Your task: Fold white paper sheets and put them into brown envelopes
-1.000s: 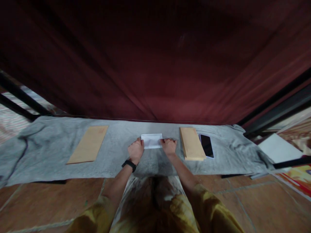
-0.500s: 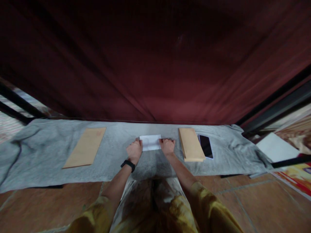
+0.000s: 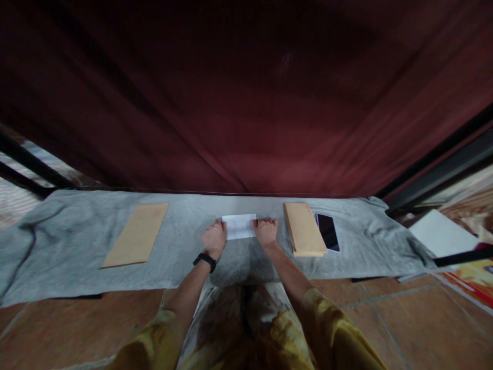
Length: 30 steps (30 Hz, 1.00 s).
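Note:
A folded white sheet of paper (image 3: 239, 227) lies crosswise on the grey cloth (image 3: 185, 231), right in front of me. My left hand (image 3: 214, 239), with a dark band at the wrist, grips its left end, fingers curled and thumb on the paper. On the opposite end my right hand (image 3: 265, 231) is closed in the same way. To the right of that hand is a small stack of brown envelopes (image 3: 306, 228). A single brown envelope (image 3: 136, 234) rests at a slant further left.
A phone (image 3: 328, 232) lies just right of the stack. Behind the cloth-covered surface hangs a dark red curtain (image 3: 246, 128). Black metal bars (image 3: 442, 159) stand at the right side, with a white board (image 3: 442, 234) beyond. Terracotta tiles (image 3: 408, 308) cover the floor.
Both hands keep their hold on the white paper in the same spot. The whole view has shifted very slightly.

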Each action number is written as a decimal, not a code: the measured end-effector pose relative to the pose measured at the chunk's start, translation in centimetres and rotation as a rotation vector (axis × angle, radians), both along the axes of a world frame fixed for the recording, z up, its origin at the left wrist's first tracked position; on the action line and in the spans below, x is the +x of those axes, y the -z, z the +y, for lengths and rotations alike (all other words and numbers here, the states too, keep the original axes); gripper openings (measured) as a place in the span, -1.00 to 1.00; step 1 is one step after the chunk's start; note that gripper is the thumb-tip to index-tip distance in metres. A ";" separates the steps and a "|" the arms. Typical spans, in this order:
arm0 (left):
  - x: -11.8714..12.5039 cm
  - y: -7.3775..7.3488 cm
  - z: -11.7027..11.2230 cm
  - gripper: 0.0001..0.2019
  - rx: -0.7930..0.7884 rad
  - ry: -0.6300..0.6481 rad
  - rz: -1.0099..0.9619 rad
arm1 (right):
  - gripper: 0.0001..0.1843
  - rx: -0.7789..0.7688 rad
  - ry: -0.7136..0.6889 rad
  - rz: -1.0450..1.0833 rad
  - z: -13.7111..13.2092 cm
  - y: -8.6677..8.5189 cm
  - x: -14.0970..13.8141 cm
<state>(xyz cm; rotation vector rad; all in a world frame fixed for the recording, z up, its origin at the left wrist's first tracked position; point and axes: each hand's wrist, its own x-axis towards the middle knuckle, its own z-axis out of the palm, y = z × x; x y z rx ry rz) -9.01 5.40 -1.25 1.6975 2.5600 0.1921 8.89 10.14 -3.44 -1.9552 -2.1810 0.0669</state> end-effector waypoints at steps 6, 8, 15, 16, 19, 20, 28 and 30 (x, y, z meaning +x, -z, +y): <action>0.2 0.3 -0.1 -0.56 -0.006 0.010 0.010 | -0.54 0.022 -0.044 -0.061 0.1 0.0 0.0; 0.2 0.5 -0.1 -0.57 0.001 0.009 0.013 | -0.53 0.025 -0.056 -0.075 0.1 0.0 0.0; 0.1 0.7 -0.2 -0.58 0.037 -0.019 -0.002 | -0.51 0.042 -0.085 -0.079 0.2 0.3 -0.1; 0.0 0.7 -0.4 -0.58 0.050 -0.026 -0.010 | -0.51 0.042 -0.085 -0.079 0.2 0.4 -0.1; 0.2 0.9 -1.3 -0.63 0.131 0.027 -0.023 | -0.52 0.038 -0.085 -0.078 0.2 0.4 -0.1; 0.3 1.1 -1.8 -0.65 0.173 0.086 -0.019 | -0.52 0.037 -0.085 -0.078 0.1 0.4 -0.1; 1.7 3.5 -5.3 -0.52 0.358 0.390 0.050 | -0.50 0.017 -0.104 -0.081 0.2 0.4 0.1; 1.6 3.6 -5.5 -0.50 0.333 0.412 0.049 | -0.51 0.013 -0.110 -0.083 0.2 0.3 0.1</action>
